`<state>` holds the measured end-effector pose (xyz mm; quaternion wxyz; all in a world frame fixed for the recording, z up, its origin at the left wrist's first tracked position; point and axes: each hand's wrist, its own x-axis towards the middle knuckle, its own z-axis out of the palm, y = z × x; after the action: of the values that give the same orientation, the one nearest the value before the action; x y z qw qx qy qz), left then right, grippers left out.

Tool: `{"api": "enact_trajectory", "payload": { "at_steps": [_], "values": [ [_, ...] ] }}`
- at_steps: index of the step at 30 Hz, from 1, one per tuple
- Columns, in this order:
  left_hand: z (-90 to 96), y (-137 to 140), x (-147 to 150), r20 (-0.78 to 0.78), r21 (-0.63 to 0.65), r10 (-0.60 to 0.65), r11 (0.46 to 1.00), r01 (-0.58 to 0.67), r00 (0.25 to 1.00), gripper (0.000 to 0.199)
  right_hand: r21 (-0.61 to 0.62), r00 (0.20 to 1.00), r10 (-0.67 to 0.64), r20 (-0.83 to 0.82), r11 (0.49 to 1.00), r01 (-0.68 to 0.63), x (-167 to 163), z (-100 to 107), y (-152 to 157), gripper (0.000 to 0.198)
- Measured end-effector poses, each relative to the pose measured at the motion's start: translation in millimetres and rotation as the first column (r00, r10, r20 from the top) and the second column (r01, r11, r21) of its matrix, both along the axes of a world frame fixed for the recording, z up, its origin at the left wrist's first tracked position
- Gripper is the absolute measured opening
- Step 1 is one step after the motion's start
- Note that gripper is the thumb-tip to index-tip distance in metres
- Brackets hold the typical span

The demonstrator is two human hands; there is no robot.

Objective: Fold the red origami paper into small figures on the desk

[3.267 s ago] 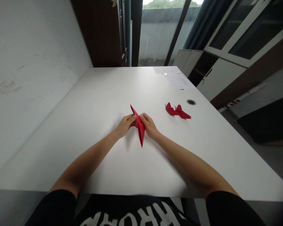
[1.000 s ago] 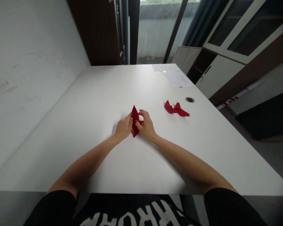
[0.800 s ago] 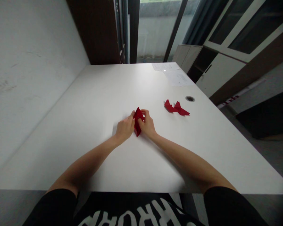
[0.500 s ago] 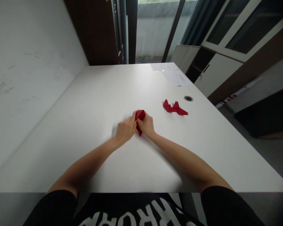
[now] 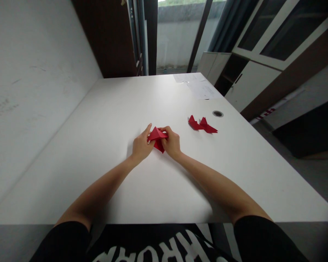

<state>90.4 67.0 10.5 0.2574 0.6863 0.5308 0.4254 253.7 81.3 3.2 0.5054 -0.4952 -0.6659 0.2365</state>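
Note:
A piece of folded red paper point(image 5: 156, 134) is held between my two hands, just above the white table point(image 5: 120, 109). Its upper part forms a peak, and a pointed flap hangs below toward me. My left hand point(image 5: 142, 145) pinches the left edge with the thumb underneath and one finger raised. On the other side, my right hand point(image 5: 172, 142) grips the right edge, its thumb below and fingers on top. To the right lie two finished-looking red paper figures, a left one point(image 5: 194, 123) and a right one point(image 5: 207, 126), with pointed tips, close together.
White paper sheets point(image 5: 203, 89) lie at the table's far right corner. A round cable hole point(image 5: 218, 114) is set near the right edge. A wall point(image 5: 38, 72) runs along the left side, and white cabinets point(image 5: 251, 85) stand beyond on the right.
The red paper has turned and spread, its peak now facing up between my hands. My left hand has shifted slightly left and its fingers have loosened; the two paper figures have stayed put.

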Motion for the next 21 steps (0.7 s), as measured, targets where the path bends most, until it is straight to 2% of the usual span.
{"api": "enact_trajectory", "payload": {
  "at_steps": [4,7,10,13,15,17,19,21],
  "values": [
    [1.2,5,1,0.261,0.026,-0.177,0.984,0.176,0.949,0.069,-0.032,0.996,0.065,0.063,0.998,-0.063,2,0,3,0.022],
    [0.3,7,1,0.434,-0.061,-0.238,0.955,0.292,0.869,0.063,-0.03,0.991,0.108,0.078,0.994,-0.106,5,-2,8,0.017],
    [-1.0,8,1,0.6,-0.187,-0.184,0.914,0.36,0.779,0.052,0.03,0.987,0.029,0.16,0.999,-0.034,8,-5,11,0.011],
    [-1.7,10,2,0.715,-0.223,-0.112,0.899,0.377,0.69,0.043,0.176,0.969,-0.054,0.241,0.984,0.011,9,-10,12,0.01],
    [-2.3,12,3,0.761,-0.242,-0.047,0.904,0.351,0.647,0.039,0.315,0.947,-0.069,0.313,0.948,-0.035,10,-13,11,0.009],
    [-3.3,15,2,0.782,-0.265,0.016,0.913,0.309,0.623,0.036,0.432,0.903,-0.07,0.423,0.892,-0.133,10,-14,10,0.01],
    [-4.5,18,1,0.791,-0.261,0.042,0.925,0.275,0.611,0.034,0.477,0.846,-0.074,0.528,0.85,-0.223,8,-13,7,0.014],
    [-5.1,19,0,0.802,-0.243,0.037,0.932,0.269,0.597,0.032,0.48,0.798,-0.087,0.596,0.836,-0.267,7,-12,4,0.018]
  ]
}}
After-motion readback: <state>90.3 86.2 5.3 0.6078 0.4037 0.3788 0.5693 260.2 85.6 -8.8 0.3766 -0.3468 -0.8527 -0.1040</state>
